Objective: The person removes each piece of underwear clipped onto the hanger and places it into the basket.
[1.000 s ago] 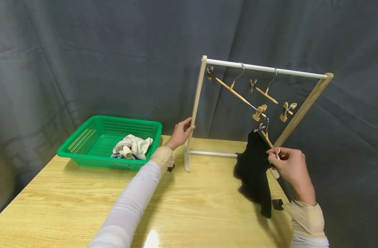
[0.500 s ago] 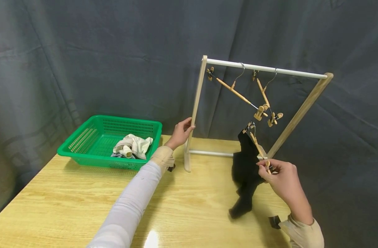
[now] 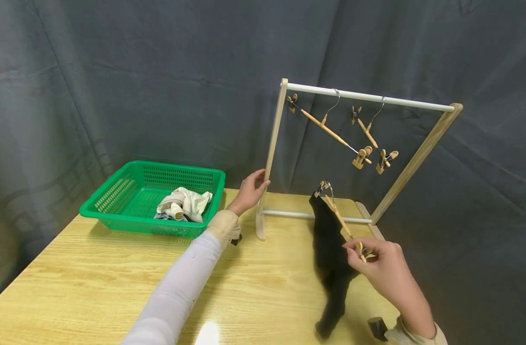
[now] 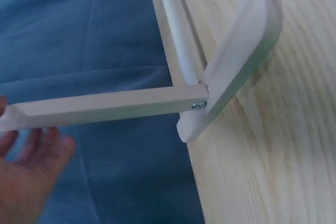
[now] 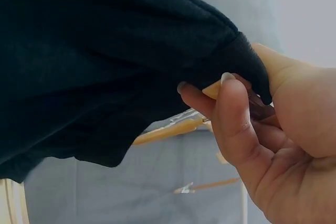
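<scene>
My right hand [image 3: 381, 266] pinches the near clip end of a wooden clip hanger [image 3: 341, 221], which stays tilted in front of the rack. From its clips hangs a black garment [image 3: 329, 254], low over the table; in the right wrist view its dark fabric [image 5: 105, 66] fills the upper left, with the fingertips [image 5: 233, 98] at its edge. My left hand [image 3: 249, 192] holds the left post of the small wooden clothes rack [image 3: 274, 136], thumb in front and fingers behind. In the left wrist view that post [image 4: 105, 107] runs between thumb and fingers.
Two bare clip hangers, a left one [image 3: 323, 125] and a right one [image 3: 367, 132], hang from the rack's white rail [image 3: 409, 101]. A green basket [image 3: 116, 218] with crumpled white cloth [image 3: 187, 203] stands at left on the wooden table [image 3: 129, 282]. A grey curtain [image 3: 181, 96] hangs behind.
My right hand has moved left and nearer to me, carrying the hanger and black garment away from the right post; the garment swings. The right bare hanger has turned on the rail. The left hand keeps its hold.
</scene>
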A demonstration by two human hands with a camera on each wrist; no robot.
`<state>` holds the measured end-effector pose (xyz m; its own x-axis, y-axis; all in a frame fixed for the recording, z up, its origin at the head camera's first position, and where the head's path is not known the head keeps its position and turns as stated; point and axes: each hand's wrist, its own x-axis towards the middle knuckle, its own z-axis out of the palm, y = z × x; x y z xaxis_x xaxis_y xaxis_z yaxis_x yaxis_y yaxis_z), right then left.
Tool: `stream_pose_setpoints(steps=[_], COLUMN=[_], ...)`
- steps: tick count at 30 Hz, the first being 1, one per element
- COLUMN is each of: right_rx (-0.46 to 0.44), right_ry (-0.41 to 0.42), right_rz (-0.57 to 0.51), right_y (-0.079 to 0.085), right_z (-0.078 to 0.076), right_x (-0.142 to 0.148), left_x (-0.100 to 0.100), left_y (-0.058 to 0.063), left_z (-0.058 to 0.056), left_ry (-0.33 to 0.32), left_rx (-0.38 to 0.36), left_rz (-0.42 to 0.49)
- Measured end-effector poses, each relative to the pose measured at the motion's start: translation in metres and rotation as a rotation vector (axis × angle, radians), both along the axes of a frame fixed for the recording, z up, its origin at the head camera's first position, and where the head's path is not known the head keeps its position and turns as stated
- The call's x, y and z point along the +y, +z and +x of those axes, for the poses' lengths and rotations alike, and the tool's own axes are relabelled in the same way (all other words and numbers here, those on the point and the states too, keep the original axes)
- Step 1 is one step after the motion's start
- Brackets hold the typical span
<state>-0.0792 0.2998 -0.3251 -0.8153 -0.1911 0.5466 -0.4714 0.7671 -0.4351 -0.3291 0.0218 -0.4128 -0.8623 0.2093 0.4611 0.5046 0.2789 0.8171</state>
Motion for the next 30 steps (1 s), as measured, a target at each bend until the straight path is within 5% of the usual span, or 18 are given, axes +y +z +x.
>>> stream_pose_setpoints(steps=[5, 9, 21, 30], right_rx=[-0.003, -0.028, -0.069, 0.054], right_ry=[0.083, 0.136, 0.369, 0.565], right_rz=[-0.011, -0.020, -0.028, 0.008], right_y=[-0.001, -0.002, -0.004, -0.008], right_z=[0.006, 0.007, 0.001, -0.014], right_x=[-0.009, -0.016, -0.042, -0.058], left_x=[-0.006, -0.007, -0.023, -0.058], left_y=[0.000, 0.004, 0.008, 0.020], left_z=[0.018, 0.032, 0.048, 0.080], left_ry=[0.031, 0.015, -0.026, -0.034], left_rx=[-0.052, -0.062, 0.059, 0.065], left_rz=[-0.164, -0.192, 0.099, 0.153])
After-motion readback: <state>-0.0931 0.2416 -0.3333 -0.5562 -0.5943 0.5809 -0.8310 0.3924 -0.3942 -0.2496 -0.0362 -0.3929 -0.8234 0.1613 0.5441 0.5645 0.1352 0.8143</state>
